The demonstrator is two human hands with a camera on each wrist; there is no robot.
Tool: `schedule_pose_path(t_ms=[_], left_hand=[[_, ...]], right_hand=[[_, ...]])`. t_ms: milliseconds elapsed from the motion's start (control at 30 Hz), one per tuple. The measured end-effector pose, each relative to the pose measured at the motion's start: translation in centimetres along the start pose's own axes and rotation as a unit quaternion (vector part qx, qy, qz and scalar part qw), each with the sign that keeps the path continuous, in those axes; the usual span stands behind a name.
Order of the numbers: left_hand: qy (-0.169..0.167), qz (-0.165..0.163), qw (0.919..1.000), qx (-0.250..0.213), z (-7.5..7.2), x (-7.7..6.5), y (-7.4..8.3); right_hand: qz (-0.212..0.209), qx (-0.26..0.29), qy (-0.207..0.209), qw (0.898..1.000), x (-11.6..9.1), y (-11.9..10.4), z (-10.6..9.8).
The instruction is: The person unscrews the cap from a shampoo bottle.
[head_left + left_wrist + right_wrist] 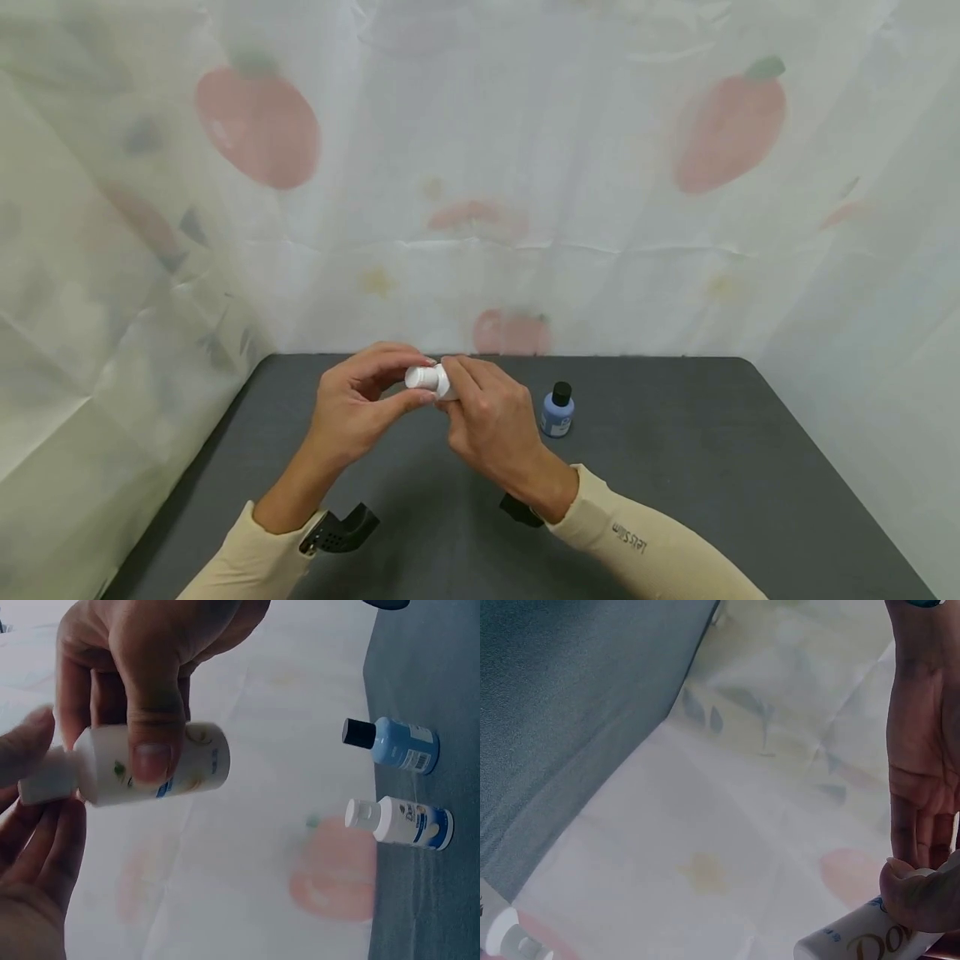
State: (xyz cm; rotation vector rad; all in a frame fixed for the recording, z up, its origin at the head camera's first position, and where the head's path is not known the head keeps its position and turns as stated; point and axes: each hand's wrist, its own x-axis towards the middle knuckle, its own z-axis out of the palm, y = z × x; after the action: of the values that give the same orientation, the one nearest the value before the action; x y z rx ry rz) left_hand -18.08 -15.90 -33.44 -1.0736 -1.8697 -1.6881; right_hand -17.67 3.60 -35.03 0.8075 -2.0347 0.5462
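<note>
White bottle (pixel 206 761) is between our two hands, held in the air above the desk (pixel 712 467), with its white cap (pixel 422 378) toward our left; seen from the head it looks tilted, though how far we cannot say. Our right hand (pixel 495 417) grips the body, the thumb laid across the printed side, while our left hand (pixel 347 412) pinches the cap between thumb and fingers. We judge the step in hand to be work on that cap, most likely a twist or a pull; whether it is being loosened or tightened we cannot tell, since it sits right against the shoulder of the body and our fingers hide part of the join. As we see it, the next move calls for a firm, steady right-hand hold without squeezing the body too hard, so that the left fingers can turn the cap squarely; a slack grip could let the body spin along with it. On the desk, well apart from our grip, stand a blue bottle (pixel 557 417) and, near it, a second white bottle (pixel 414 823), both upright with their caps on.
</note>
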Motion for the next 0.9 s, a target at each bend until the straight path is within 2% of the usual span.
schedule_pose_path(t_ms=[167,333,467,733,900], left_hand=[[-0.023,0.008,0.9997,-0.006,-0.23,-0.14,-0.14],[0.000,-0.005,0.9997,0.022,-0.11,0.01,-0.02],[0.008,-0.003,0.9999,0.007,0.04,0.10,-0.11],[0.029,0.036,0.9987,-0.021,0.58,0.14,-0.27],[0.019,0.041,0.9989,-0.014,0.47,-0.06,-0.24]], right_hand=[[0.014,0.005,-0.003,1.000,0.09,0.13,-0.11],[0.011,0.009,-0.003,1.000,0.08,0.13,-0.06],[0.009,0.007,-0.006,1.000,0.07,0.01,-0.03],[0.011,0.004,-0.016,1.000,0.07,-0.16,-0.18],[0.014,0.009,-0.011,1.000,0.02,-0.15,-0.19]])
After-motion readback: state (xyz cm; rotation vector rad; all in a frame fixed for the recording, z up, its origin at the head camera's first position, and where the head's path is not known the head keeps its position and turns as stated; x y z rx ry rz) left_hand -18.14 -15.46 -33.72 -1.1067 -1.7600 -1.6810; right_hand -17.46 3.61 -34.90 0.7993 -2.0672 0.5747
